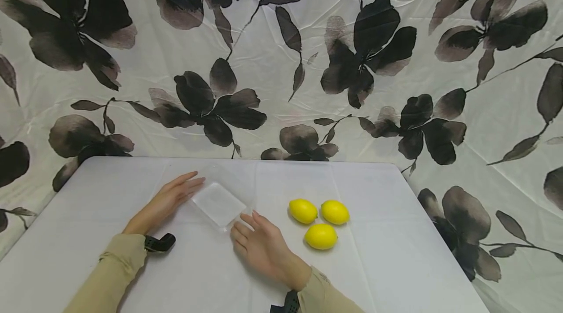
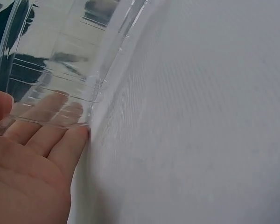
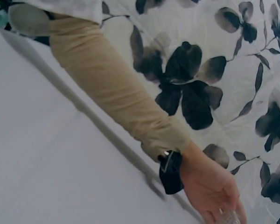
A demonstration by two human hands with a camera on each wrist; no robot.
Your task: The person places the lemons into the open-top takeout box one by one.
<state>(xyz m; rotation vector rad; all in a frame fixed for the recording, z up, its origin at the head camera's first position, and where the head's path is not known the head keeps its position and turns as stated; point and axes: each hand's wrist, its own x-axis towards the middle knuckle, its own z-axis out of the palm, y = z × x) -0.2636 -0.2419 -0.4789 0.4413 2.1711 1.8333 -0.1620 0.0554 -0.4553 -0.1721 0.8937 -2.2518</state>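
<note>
A see-through box [image 1: 218, 204] is near the tabletop's [image 1: 396, 254] far edge, its rim hard to make out, touched by the left hand's [image 1: 169, 201] straight fingers and the right hand [image 1: 264, 247], whose grip I can't tell, with three lemons [image 1: 320, 236] toward the right edge.

From head, faces forward-down above right hand [image 1: 266, 249]. Shares left hand [image 2: 30, 170]: close from left wrist, farther across from right.

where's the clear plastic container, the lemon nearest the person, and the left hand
Clear plastic container [image 1: 219, 204]: head view, on its flat middle
Nearest lemon [image 1: 321, 236]: head view, on the middle of its yellow skin
Left hand [image 2: 33, 164]: left wrist view, on the palm
</note>
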